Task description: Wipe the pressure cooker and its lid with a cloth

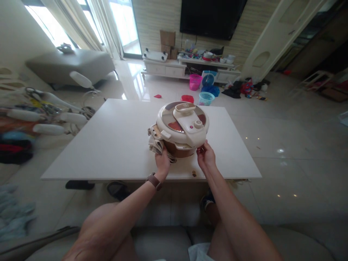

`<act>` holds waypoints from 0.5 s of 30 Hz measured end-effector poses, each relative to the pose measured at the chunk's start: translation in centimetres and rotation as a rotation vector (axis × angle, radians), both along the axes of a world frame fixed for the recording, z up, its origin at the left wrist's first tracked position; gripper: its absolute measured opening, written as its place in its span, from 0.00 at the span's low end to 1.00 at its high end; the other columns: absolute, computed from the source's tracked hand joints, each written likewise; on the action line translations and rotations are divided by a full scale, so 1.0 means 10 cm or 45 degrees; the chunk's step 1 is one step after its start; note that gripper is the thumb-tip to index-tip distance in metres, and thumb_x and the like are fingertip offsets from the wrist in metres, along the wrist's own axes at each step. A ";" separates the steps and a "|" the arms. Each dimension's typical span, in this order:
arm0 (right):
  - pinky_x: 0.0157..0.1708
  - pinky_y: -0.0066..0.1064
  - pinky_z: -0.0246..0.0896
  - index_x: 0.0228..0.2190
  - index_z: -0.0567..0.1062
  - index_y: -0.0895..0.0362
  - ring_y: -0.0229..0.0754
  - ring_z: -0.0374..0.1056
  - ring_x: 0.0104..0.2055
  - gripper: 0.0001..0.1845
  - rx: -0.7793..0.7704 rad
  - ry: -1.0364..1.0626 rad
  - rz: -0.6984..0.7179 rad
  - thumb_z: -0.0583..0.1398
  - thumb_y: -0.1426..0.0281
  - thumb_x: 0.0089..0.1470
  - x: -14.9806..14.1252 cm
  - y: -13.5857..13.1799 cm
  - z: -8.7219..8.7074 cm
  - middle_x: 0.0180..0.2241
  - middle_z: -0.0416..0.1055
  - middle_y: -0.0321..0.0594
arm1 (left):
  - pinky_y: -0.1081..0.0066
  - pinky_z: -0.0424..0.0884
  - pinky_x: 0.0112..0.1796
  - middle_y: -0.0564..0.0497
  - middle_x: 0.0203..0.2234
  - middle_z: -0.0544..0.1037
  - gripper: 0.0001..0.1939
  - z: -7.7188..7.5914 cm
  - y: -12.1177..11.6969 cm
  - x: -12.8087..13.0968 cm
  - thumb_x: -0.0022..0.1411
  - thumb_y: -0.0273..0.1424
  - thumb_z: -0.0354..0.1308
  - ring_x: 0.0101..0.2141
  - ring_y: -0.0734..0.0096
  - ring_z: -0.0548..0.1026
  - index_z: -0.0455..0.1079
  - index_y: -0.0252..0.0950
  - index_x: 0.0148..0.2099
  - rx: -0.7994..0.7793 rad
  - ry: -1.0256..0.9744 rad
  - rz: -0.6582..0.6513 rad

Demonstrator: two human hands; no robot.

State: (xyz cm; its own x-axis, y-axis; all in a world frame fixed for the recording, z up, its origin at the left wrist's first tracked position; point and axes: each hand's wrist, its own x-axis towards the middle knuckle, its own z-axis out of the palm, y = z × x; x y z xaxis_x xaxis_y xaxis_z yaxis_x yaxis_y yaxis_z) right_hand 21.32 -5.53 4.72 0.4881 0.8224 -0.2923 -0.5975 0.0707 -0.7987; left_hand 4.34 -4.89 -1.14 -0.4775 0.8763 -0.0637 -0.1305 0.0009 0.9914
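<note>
Fingers of the right hand [206, 156] curl in at the lower right front of the cream-and-brown pressure cooker [181, 148], their tips partly hidden beneath its overhanging rim; those of the left hand [162, 162] reach up along its lower left side, beside a pale folded bundle [155, 145]. Both hands appear to touch the cooker, but whether either has closed into a firm grip cannot be told. The cooker is at the near side of the white table [122, 137], between the hands, its lid [174, 115] in place; whether the base bears fully on the tabletop is not clear. Judged hazards: an uneven lift, with the fingers set under one side more than the other, could tip the cooker toward the person; the loose bundle could snag the left fingers or slip beneath the base. A small dark object [194, 174] by the near edge could be knocked off by a forearm. Farther out, across the tiled floor, are a pink basket [195, 83], a turquoise basket [206, 99] and a wall-mounted television [212, 16].
</note>
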 end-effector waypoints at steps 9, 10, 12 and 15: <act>0.19 0.24 0.55 0.27 0.72 0.53 0.30 0.61 0.19 0.23 0.033 0.040 0.052 0.74 0.51 0.47 -0.43 -0.34 -0.15 0.21 0.69 0.27 | 0.58 0.70 0.60 0.44 0.55 0.82 0.18 0.02 0.53 -0.41 0.63 0.36 0.63 0.58 0.55 0.76 0.77 0.37 0.54 0.016 -0.025 -0.060; 0.19 0.24 0.55 0.27 0.72 0.53 0.30 0.61 0.19 0.23 0.026 0.048 0.066 0.74 0.51 0.46 -0.44 -0.35 -0.15 0.21 0.70 0.27 | 0.59 0.71 0.59 0.43 0.54 0.82 0.18 0.02 0.58 -0.44 0.62 0.35 0.64 0.57 0.55 0.77 0.77 0.37 0.54 0.018 -0.040 -0.088; 0.19 0.23 0.55 0.28 0.72 0.53 0.29 0.60 0.19 0.23 0.013 0.066 0.077 0.75 0.52 0.45 -0.44 -0.35 -0.14 0.21 0.70 0.26 | 0.60 0.73 0.57 0.42 0.53 0.83 0.19 0.05 0.64 -0.48 0.62 0.36 0.63 0.55 0.55 0.78 0.77 0.35 0.53 0.014 -0.051 -0.122; 0.18 0.23 0.54 0.28 0.72 0.52 0.29 0.60 0.19 0.23 0.014 0.092 0.072 0.76 0.53 0.44 -0.46 -0.34 -0.13 0.22 0.70 0.25 | 0.61 0.71 0.58 0.41 0.54 0.82 0.19 0.08 0.66 -0.49 0.63 0.36 0.62 0.55 0.55 0.78 0.77 0.35 0.54 0.044 -0.025 -0.126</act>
